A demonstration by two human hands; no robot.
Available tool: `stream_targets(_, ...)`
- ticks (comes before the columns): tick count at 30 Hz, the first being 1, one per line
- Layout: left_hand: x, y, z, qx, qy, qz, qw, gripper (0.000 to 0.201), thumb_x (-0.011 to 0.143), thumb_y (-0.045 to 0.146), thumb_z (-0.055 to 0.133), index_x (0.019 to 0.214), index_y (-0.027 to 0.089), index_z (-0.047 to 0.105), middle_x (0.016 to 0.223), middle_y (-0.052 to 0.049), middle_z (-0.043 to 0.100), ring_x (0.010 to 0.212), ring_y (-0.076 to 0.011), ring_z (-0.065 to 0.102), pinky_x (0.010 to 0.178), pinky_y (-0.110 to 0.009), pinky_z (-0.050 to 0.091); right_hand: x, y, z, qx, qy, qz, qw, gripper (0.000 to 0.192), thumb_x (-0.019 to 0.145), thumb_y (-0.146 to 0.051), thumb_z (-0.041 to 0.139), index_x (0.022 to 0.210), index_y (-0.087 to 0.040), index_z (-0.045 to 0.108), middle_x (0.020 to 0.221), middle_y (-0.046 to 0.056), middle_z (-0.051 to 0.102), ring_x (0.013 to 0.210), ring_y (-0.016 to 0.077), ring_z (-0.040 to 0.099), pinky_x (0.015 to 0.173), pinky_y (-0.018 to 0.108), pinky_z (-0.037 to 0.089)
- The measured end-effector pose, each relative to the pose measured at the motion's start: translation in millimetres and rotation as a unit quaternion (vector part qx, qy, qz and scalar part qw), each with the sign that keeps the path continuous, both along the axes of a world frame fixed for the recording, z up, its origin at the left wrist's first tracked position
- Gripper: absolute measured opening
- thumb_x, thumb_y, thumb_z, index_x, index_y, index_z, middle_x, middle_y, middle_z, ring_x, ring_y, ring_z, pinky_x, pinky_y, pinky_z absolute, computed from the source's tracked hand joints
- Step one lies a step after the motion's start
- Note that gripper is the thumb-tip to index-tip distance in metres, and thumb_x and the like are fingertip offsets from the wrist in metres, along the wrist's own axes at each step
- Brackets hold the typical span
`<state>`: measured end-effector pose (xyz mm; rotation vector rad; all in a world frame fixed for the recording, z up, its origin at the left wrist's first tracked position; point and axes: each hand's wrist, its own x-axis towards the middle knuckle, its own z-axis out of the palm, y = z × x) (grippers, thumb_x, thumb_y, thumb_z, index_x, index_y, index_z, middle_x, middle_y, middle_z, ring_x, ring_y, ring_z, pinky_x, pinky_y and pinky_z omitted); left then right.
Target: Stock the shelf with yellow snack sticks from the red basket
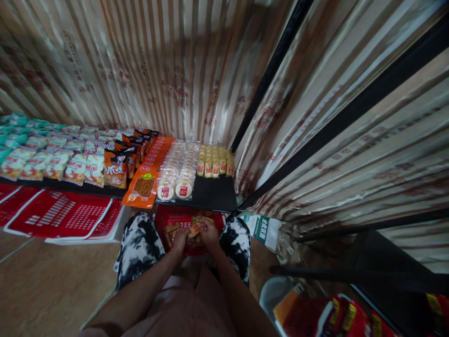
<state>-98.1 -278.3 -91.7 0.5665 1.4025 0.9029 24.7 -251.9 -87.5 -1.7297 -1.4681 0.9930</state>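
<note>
Between my knees sits a red plastic basket (160, 216) with several small yellow snack packets (171, 228) in it. Over the basket, my left hand (180, 239) and my right hand (209, 234) are closed on one small yellow snack packet with a red label (194, 229), pinched between them. On the black shelf (214, 192) ahead, similar small yellow packets (215, 164) stand in rows at the right end. To their left lie rows of round white crackers in clear wrappers (174, 187).
Further left on the shelf are an orange snack bag (142, 185), orange-black bags (115, 169) and white bags (58, 164). Red baskets (66, 213) lie below. Black metal bars (308, 145) cross at right before a striped curtain (157, 61). Red packages (351, 316) are at lower right.
</note>
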Motion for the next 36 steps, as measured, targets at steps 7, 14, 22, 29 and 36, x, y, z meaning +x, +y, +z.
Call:
stream_targets(7, -5, 4, 8.4, -0.022, -0.020, 0.010, 1.000, 0.017, 0.068, 0.034, 0.055, 0.066, 0.017, 0.050, 0.059, 0.002, 0.057, 0.047, -0.0096, 0.054, 0.043, -0.020, 0.043, 5, -4, 10.8, 0.026, -0.119, 0.096, 0.988, 0.038, 0.068, -0.012, 0.050, 0.102, -0.018, 0.066, 0.104, 0.009, 0.062, 0.093, 0.0207, 0.057, 0.088, 0.033, 0.042)
stream_targets(14, -20, 11, 7.0, -0.009, -0.015, -0.128, 0.992, 0.023, 0.070, 0.038, 0.051, 0.069, 0.016, 0.055, 0.051, 0.001, 0.058, 0.037, -0.0096, 0.051, 0.038, -0.019, 0.035, 16, -4, 11.3, 0.027, -0.056, 0.217, 0.974, 0.047, 0.063, -0.007, 0.052, 0.108, -0.019, 0.064, 0.116, 0.008, 0.060, 0.110, 0.0220, 0.051, 0.098, 0.035, 0.036)
stream_targets(22, -23, 20, 36.9, -0.001, -0.001, -0.225, 0.974, 0.033, 0.074, 0.046, 0.052, 0.074, 0.015, 0.063, 0.044, 0.001, 0.057, 0.039, -0.0106, 0.050, 0.041, -0.020, 0.034, 21, -12, 14.5, -0.033, 0.059, 0.221, 0.973, 0.048, 0.067, -0.012, 0.049, 0.112, -0.022, 0.061, 0.096, 0.003, 0.069, 0.086, 0.0192, 0.061, 0.081, 0.032, 0.046)
stream_targets(29, -16, 20, 38.2, 0.003, -0.022, -0.242, 0.970, 0.037, 0.071, 0.051, 0.057, 0.074, 0.014, 0.061, 0.048, 0.001, 0.056, 0.043, -0.0095, 0.051, 0.045, -0.020, 0.038, 27, -15, 15.4, -0.056, 0.135, 0.186, 0.972, 0.044, 0.066, -0.016, 0.048, 0.108, -0.019, 0.062, 0.078, 0.000, 0.067, 0.073, 0.0170, 0.060, 0.071, 0.030, 0.048)
stream_targets(36, -8, 19, 50.1, 0.035, -0.047, -0.197, 0.979, 0.038, 0.065, 0.050, 0.063, 0.079, 0.015, 0.057, 0.059, 0.001, 0.058, 0.052, -0.0088, 0.053, 0.049, -0.019, 0.041, 31, -10, 14.3, -0.052, 0.149, 0.115, 0.981, 0.043, 0.065, -0.022, 0.054, 0.107, -0.019, 0.062, 0.087, 0.004, 0.067, 0.073, 0.0179, 0.061, 0.067, 0.031, 0.050)
